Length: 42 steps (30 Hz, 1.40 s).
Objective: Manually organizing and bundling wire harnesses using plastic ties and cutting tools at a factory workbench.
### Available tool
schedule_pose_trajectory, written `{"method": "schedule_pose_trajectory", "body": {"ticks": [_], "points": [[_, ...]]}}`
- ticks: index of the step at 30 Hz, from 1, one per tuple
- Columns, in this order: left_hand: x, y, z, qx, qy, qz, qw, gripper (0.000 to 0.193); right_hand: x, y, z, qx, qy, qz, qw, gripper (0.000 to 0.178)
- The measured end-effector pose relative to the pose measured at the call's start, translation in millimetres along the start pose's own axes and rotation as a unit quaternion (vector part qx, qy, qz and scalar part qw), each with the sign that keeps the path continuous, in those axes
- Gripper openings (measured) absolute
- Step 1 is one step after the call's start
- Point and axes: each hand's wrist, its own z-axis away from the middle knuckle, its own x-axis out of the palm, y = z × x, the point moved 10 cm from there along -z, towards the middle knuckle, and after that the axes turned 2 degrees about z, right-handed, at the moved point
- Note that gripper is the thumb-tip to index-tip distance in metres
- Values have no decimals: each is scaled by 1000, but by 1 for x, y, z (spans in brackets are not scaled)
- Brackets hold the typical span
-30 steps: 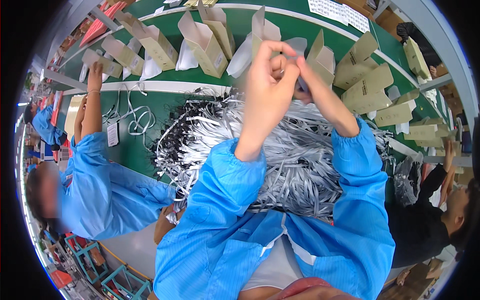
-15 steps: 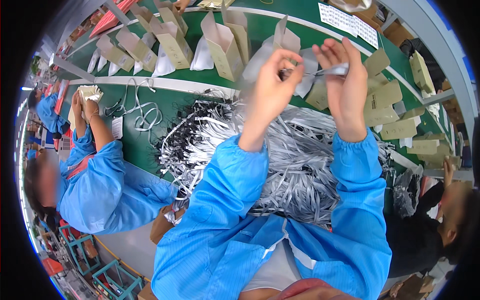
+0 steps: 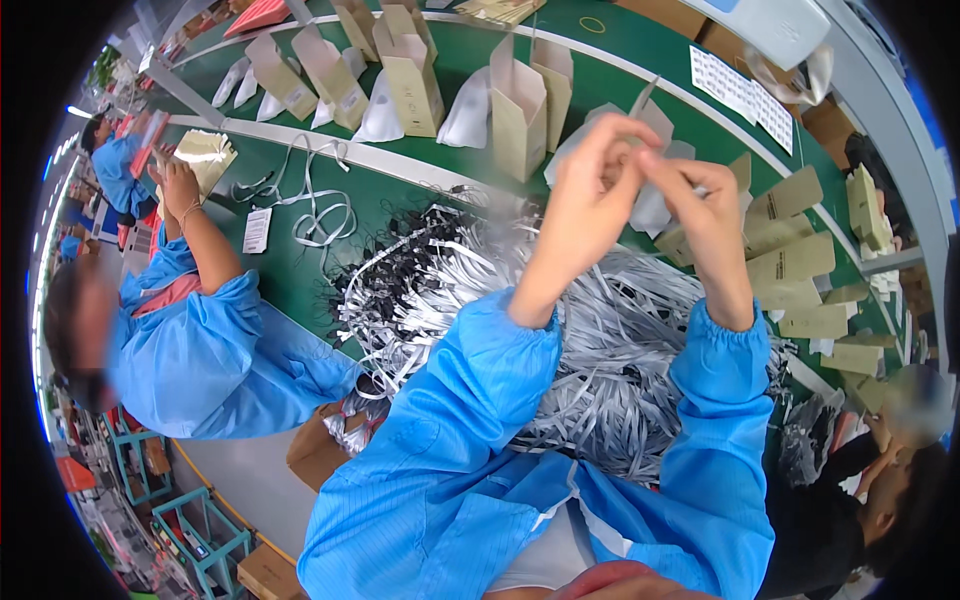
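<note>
My left hand (image 3: 597,195) and my right hand (image 3: 712,215) are raised over the far side of a heap of grey-white flat straps (image 3: 610,365) with black cord ends. The fingers of both hands are pinched and meet at the fingertips. Whatever lies between them is hidden by the fingers and slightly blurred. Just behind my hands stand an open beige carton (image 3: 650,120) and a white pouch (image 3: 652,210), both partly covered by them.
Open beige cartons (image 3: 517,120) and white pouches (image 3: 466,110) line the green bench (image 3: 420,180). Loose straps (image 3: 325,215) and a white label (image 3: 257,230) lie left. A co-worker in blue (image 3: 190,340) handles beige cardboard (image 3: 205,160); another person in black (image 3: 820,510) is at right.
My hands have come together; the grey strap that lay across my right palm is now out of sight. My right fingers have closed from spread to pinched. The whole view has shifted.
</note>
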Motion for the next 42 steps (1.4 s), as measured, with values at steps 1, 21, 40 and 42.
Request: {"method": "schedule_pose_trajectory", "body": {"ticks": [1,21,40,42], "points": [[8,-8,1,-34,-25,51,998,11,-9,-10,1,-58,66,-22,996,32],[-21,-38,25,-13,7,-457,889,29,-75,-33,-57,-115,311,-315,889,16],[13,5,23,-141,-175,148,963,21,41,4,34,27,-282,-54,957,33],[10,6,21,-137,-156,153,966,22,57,12,47,61,-339,8,939,35]]}}
